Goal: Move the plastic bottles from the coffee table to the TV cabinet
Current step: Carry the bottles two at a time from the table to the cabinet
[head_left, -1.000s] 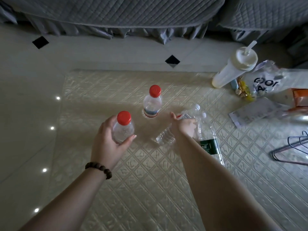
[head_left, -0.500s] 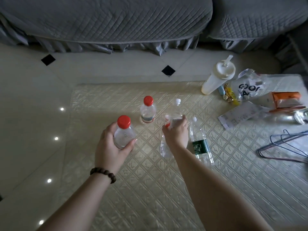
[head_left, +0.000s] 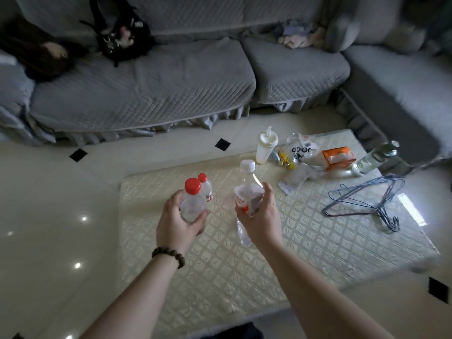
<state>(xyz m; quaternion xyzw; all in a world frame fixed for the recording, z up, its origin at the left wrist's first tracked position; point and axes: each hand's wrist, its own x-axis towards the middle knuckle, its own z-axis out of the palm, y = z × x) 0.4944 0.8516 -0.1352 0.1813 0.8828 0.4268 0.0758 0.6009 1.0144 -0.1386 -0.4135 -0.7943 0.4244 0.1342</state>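
Observation:
My left hand (head_left: 178, 223) grips a small clear bottle with a red cap (head_left: 192, 204), held above the left part of the coffee table (head_left: 318, 241). My right hand (head_left: 259, 216) grips a taller clear bottle with a white cap and a red-and-white label (head_left: 247, 182); its base sticks out below my palm. A second small red-capped bottle (head_left: 206, 185) stands on the table just behind the one in my left hand. The green-labelled bottle from the earlier frames is not in sight.
On the table's far right are a white tumbler with a straw (head_left: 265, 148), a plastic bag (head_left: 302, 149), an orange tissue pack (head_left: 338, 156), a clear flask (head_left: 376, 157) and wire hangers (head_left: 367, 204). A grey sofa (head_left: 146, 94) stands behind, with a black bag (head_left: 119, 33) on it.
My right hand has lifted the white-capped bottle off the table and turned it more upright. My left hand has risen with its red-capped bottle. The view has pulled back and tilted up.

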